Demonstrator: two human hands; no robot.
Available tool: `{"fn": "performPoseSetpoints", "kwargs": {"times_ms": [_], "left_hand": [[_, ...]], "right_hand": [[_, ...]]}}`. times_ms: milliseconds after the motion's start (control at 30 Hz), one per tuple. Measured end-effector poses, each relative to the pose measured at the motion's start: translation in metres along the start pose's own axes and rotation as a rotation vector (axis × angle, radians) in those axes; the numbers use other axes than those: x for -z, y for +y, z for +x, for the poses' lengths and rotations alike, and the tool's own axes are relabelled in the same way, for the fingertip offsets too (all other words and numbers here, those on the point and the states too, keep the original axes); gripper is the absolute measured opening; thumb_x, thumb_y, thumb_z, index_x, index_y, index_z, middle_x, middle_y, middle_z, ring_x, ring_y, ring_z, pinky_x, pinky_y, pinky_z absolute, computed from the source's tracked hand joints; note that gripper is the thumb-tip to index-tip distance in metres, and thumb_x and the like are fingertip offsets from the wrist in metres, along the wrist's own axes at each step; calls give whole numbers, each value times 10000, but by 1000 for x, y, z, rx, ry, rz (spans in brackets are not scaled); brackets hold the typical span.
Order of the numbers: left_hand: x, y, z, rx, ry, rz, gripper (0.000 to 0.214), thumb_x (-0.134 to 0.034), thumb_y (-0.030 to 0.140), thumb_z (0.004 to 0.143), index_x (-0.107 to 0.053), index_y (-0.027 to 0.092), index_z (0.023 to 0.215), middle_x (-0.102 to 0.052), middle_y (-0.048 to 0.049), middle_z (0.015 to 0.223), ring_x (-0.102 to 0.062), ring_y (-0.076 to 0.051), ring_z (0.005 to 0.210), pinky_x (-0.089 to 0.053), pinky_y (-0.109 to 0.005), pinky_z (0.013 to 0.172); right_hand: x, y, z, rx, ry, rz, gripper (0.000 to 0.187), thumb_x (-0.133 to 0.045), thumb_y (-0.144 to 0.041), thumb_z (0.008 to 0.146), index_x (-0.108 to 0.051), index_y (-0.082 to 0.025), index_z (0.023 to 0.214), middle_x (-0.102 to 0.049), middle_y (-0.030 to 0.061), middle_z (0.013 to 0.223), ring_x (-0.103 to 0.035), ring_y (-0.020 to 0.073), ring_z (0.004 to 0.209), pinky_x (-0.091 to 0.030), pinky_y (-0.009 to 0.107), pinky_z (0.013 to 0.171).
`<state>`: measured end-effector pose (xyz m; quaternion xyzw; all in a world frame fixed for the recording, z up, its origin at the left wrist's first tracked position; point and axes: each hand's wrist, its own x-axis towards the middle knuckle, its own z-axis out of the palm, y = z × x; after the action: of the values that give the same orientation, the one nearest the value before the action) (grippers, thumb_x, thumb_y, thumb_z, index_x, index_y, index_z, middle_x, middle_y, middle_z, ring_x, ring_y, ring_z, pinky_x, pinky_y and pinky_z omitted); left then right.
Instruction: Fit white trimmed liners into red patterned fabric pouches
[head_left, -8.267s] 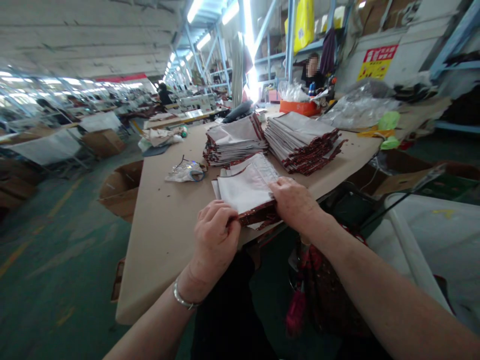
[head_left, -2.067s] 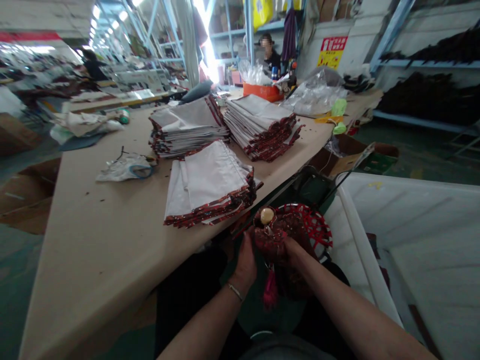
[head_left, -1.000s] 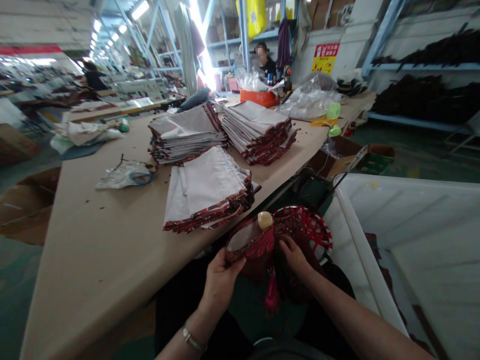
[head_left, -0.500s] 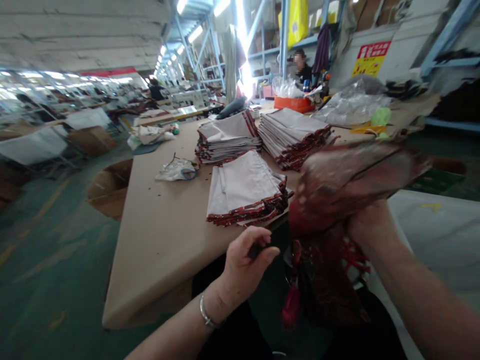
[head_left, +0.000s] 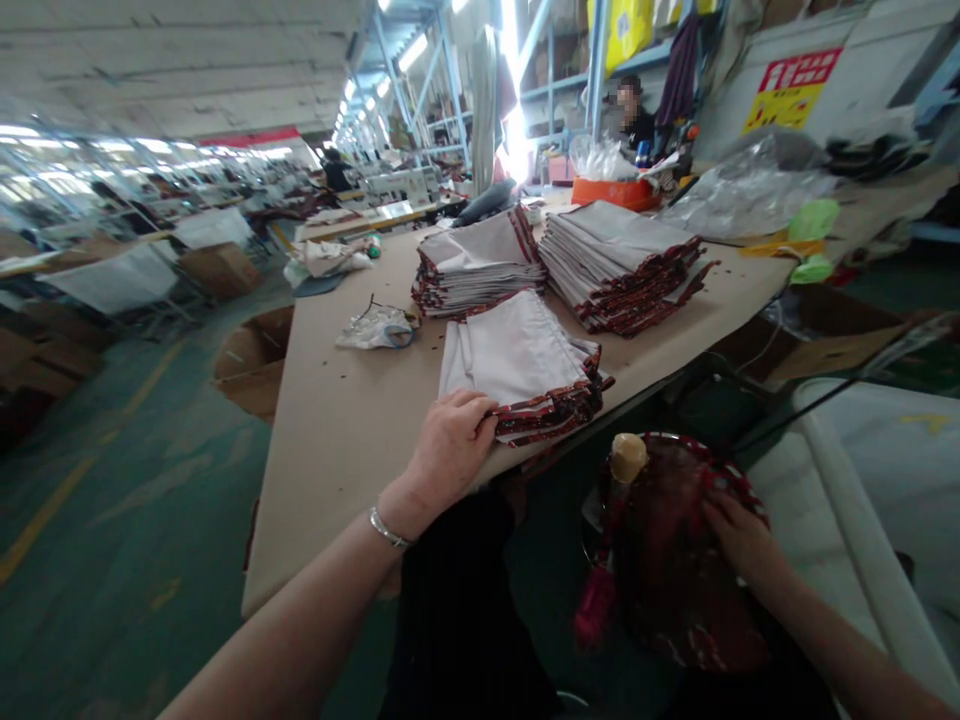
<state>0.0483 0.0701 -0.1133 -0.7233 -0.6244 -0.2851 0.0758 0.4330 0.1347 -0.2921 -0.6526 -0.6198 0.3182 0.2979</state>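
Observation:
My left hand point(head_left: 450, 435) is closed at the near left corner of a stack of folded pale grey cloth point(head_left: 521, 350) with dark red patterned edges. The fingertips are curled over the fabric's edge. Low on the right, my right hand point(head_left: 739, 535) rests against dark red patterned fabric point(head_left: 690, 590) above my lap. Blur there hides whether its fingers grip the fabric. A pink tassel-like piece point(head_left: 596, 605) hangs beside it, and a round tan object point(head_left: 628, 457) shows at the fabric's upper edge.
Two more cloth stacks, a left one point(head_left: 480, 265) and a right one point(head_left: 622, 265), stand farther back on the brown-covered table point(head_left: 330, 500). A clear plastic bag point(head_left: 379, 327) lies left of them. An open carton point(head_left: 255, 365) is beyond the left edge. A white bin point(head_left: 892, 480) stands at right.
My right hand has come down with the red fabric from above the table's right side to my lap. My left hand has moved forward onto the nearest stack. The view has shifted slightly.

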Motion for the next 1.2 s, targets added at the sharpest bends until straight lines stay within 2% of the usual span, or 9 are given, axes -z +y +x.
{"fn": "performPoseSetpoints", "kwargs": {"times_ms": [100, 200, 433, 533, 633, 733, 967, 1067, 1200], "left_hand": [[-2, -1, 4, -34, -63, 57, 156, -511, 168, 866, -665, 174, 891, -669, -58, 911, -607, -187, 871, -488, -333, 847], [-1, -2, 8, -68, -151, 105, 180, -477, 184, 895, -655, 170, 883, -657, -59, 904, -599, -177, 857, -488, -314, 836], [7, -1, 18, -62, -339, 229, 274, -396, 150, 922, -618, 156, 761, -596, -50, 783, -550, -148, 707, -482, -263, 700], [9, -3, 20, -93, -350, 192, 229, -433, 222, 931, -620, 153, 817, -586, -45, 815, -557, -146, 720, -481, -269, 721], [10, -4, 21, -143, -352, 153, 193, -481, 284, 921, -623, 158, 883, -594, -47, 856, -575, -160, 767, -480, -281, 745], [9, -6, 24, -141, -366, 143, 213, -455, 242, 926, -641, 154, 870, -610, -59, 850, -589, -169, 768, -477, -282, 730], [7, -16, 32, -129, -383, 126, 254, -443, 176, 905, -669, 146, 793, -633, -61, 793, -600, -161, 728, -472, -267, 695], [4, -25, 34, -104, -361, -29, 235, -478, 170, 882, -694, 170, 790, -649, -36, 791, -605, -142, 747, -469, -248, 727], [2, -34, 38, 18, -376, -258, 174, -542, 177, 823, -709, 168, 775, -662, -17, 757, -599, -131, 726, -459, -234, 717]], "right_hand": [[-17, 31, -2, -129, -35, -38, 442, -540, -468, 666, -615, -216, 1022, -707, 124, 991, -662, 340, 949, -487, 490, 902], [-14, 20, -1, -77, -16, -12, 466, -532, -487, 693, -602, -216, 1066, -686, 123, 1076, -646, 321, 1011, -468, 474, 948], [19, -87, -6, 227, 70, 197, 320, -520, -468, 815, -639, -229, 992, -701, 70, 964, -659, 229, 892, -521, 383, 863], [30, -141, -16, 560, 62, 150, 210, -497, -369, 887, -646, -238, 957, -684, 47, 925, -644, 186, 863, -512, 325, 833], [30, -193, -23, 900, -45, 155, 164, -480, -239, 916, -630, -229, 981, -660, 45, 965, -625, 157, 906, -495, 278, 827], [20, -235, -21, 1080, -172, 155, 164, -479, -186, 919, -630, -208, 978, -658, 45, 945, -614, 149, 905, -485, 269, 819], [-19, -285, 19, 1229, -373, -237, 225, -461, -195, 918, -683, -173, 891, -663, 62, 886, -581, 190, 873, -436, 321, 801], [-32, -296, 34, 1236, -374, -372, 217, -502, -190, 893, -702, -171, 810, -659, 59, 826, -580, 192, 836, -407, 308, 772], [-44, -307, 44, 1187, -432, -400, 219, -527, -170, 863, -725, -187, 771, -673, 41, 787, -590, 176, 807, -385, 272, 747]]}}
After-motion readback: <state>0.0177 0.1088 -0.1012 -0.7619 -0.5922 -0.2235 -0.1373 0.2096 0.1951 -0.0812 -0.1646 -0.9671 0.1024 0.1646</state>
